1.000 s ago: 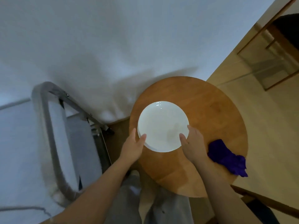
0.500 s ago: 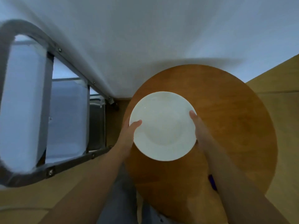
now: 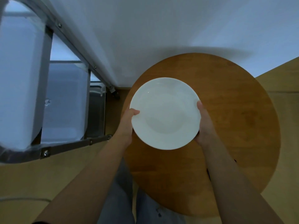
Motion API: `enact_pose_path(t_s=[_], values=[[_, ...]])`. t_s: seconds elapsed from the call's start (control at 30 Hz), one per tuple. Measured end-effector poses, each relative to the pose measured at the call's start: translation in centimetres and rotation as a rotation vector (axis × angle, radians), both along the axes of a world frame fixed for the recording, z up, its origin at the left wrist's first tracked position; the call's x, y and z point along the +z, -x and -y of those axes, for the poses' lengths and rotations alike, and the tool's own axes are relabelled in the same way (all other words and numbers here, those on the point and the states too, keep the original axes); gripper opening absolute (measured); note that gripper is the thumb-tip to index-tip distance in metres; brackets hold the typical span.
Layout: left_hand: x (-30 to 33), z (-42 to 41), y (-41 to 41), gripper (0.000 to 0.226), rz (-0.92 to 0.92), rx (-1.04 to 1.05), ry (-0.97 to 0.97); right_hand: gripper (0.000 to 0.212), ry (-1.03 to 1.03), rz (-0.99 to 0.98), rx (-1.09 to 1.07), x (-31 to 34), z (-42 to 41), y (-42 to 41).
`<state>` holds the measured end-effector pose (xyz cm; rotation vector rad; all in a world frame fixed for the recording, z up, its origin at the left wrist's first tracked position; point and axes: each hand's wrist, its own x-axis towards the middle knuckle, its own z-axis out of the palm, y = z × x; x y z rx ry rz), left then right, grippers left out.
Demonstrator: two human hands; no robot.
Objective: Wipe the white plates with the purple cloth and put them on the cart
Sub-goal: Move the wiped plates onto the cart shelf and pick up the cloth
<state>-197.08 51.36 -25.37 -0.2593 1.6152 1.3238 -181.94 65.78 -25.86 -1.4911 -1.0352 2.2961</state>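
Head view, looking straight down. A white plate [image 3: 165, 113] is held level between both hands, above the near left part of a round wooden bench [image 3: 234, 120]. The left hand [image 3: 127, 125] grips the plate's left rim, thumb on top, the other fingers hidden beneath. The right hand [image 3: 204, 125] grips the right rim the same way, thumb tip on the edge. The plate is round, so it has no long axis. The cart [image 3: 68, 143], a grey metal frame with pale trays, stands to the left, well apart from the plate and just beyond the left hand. The left hand is nearer to it, so the plate likely travels leftward. The purple cloth is not visible.
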Motion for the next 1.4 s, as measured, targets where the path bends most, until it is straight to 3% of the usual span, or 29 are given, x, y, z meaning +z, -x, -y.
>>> enact_pose_path(t_s=[0.23,0.53,0.8,0.93,1.1,1.23,1.4], values=[[1.2,1.8,-1.3,0.015,0.007,-0.014,0.032,0.042,0.051,0.017,-0.05,0.2,3.0,-1.8],[3.7,6.2,-4.1,0.015,0.012,0.129,0.074,0.044,-0.006,0.06,0.033,2.8,7.0,-3.1],[12.5,9.2,-2.0,0.018,-0.098,0.122,-0.043,0.042,0.036,-0.028,-0.048,12.2,9.8,-1.4],[17.7,12.2,0.0,0.014,-0.113,0.08,-0.112,0.037,-0.098,-0.005,-0.018,18.0,12.3,0.5],[23.9,18.0,3.5,0.013,-0.108,0.065,-0.188,0.038,-0.23,-0.048,0.039,24.7,17.3,4.3],[27.8,23.8,7.2,0.011,-0.169,0.094,-0.235,0.024,-0.31,-0.147,0.081,28.6,22.7,8.4],[30.6,30.9,12.1,0.012,-0.232,0.162,-0.24,0.026,-0.235,-0.249,0.085,30.1,29.0,14.5]])
